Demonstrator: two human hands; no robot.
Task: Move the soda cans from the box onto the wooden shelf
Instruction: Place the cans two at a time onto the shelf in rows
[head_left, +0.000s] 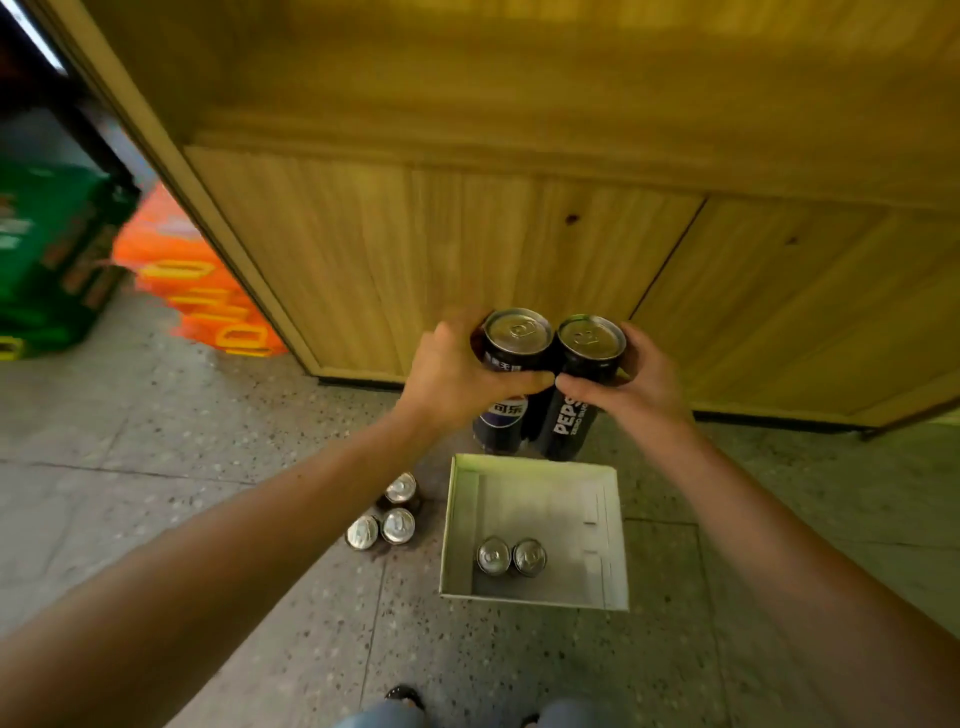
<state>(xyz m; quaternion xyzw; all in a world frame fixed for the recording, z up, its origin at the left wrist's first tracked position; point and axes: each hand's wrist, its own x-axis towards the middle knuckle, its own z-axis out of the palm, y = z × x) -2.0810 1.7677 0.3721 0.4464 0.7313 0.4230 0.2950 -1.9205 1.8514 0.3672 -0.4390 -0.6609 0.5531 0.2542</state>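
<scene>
In the middle of the frame, each hand's fingers wrap one can, left hand (457, 379) and right hand (631, 384), and a loose grip could drop them.

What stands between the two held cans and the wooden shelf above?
Nothing visible. The left hand and right hand hold two black cans upright before the cabinet front; the shelf ledge above looks bare, though blurred.

Glossy black metal cans (550, 384); matt white cardboard box (613, 540); grained wooden shelf (415, 234); speckled stone floor (156, 441).
</scene>
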